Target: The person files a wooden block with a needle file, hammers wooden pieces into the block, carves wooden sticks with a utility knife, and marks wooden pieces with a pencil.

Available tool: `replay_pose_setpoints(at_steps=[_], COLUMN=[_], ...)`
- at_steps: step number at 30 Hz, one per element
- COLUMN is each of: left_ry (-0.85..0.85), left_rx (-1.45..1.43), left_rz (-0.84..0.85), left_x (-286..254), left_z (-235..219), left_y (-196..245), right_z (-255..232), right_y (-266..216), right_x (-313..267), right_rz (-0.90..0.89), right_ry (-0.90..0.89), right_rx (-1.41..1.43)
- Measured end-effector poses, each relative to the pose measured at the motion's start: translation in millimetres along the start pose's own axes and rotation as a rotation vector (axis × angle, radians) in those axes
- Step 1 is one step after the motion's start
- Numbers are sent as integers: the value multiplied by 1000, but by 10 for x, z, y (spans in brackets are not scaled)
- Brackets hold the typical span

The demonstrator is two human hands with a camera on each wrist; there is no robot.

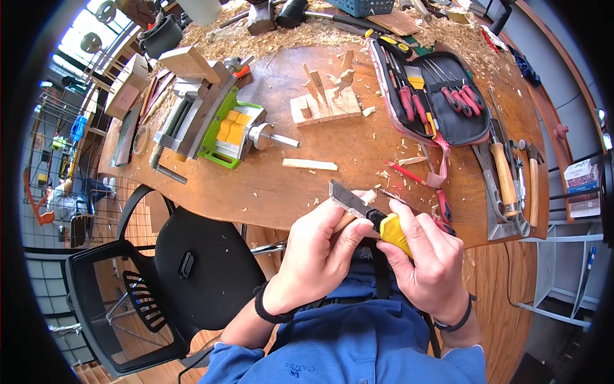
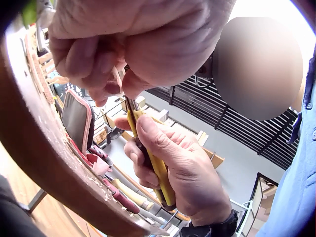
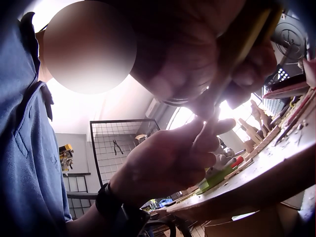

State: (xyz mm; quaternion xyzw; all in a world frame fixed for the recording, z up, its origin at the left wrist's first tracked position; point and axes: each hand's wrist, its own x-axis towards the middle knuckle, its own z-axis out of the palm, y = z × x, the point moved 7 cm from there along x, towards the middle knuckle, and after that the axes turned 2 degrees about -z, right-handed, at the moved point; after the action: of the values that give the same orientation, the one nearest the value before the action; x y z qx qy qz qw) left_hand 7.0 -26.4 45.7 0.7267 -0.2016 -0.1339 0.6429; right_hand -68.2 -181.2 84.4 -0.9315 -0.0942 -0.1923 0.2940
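My right hand (image 1: 427,257) grips the yellow handle of a utility knife (image 1: 396,235) over the table's front edge. Its wide grey blade (image 1: 347,197) points up and left, across the fingers of my left hand (image 1: 313,246). Between that hand's thumb and fingers is a small pale piece of wood (image 1: 344,222), mostly hidden by the blade and fingers. In the left wrist view the right thumb lies along the knife handle (image 2: 160,175), and the blade end meets the left fingertips. A narrow wood strip (image 1: 310,164) lies on the table just beyond the hands.
A green-based vise (image 1: 220,121) stands at left on the wooden table (image 1: 268,192). Behind the strip is a wooden base (image 1: 326,112) with small carved pieces. An opened tool pouch (image 1: 470,125), a red pencil (image 1: 406,173) and chisels lie right; shavings (image 1: 256,41) cover the back.
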Motion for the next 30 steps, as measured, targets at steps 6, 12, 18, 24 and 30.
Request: replay_pose_setpoints(at_steps=[6, 12, 18, 24, 30], left_ry=[-62, 5, 48, -76, -93], left_rx=[176, 129, 208, 34, -31], left_rz=[24, -82, 3, -26, -170], left_x=[18, 11, 30, 30, 48], left_z=[-6, -15, -42, 7, -7], left_y=[85, -7, 51, -43, -12], right_z=[38, 46, 56, 61, 80], right_y=[40, 54, 87, 89, 115], right_x=[-19, -29, -38, -29, -22], right_rz=[2, 2, 1, 7, -15], right_ry=[-10, 0, 2, 0, 15], right_rx=[27, 0, -5, 54, 71])
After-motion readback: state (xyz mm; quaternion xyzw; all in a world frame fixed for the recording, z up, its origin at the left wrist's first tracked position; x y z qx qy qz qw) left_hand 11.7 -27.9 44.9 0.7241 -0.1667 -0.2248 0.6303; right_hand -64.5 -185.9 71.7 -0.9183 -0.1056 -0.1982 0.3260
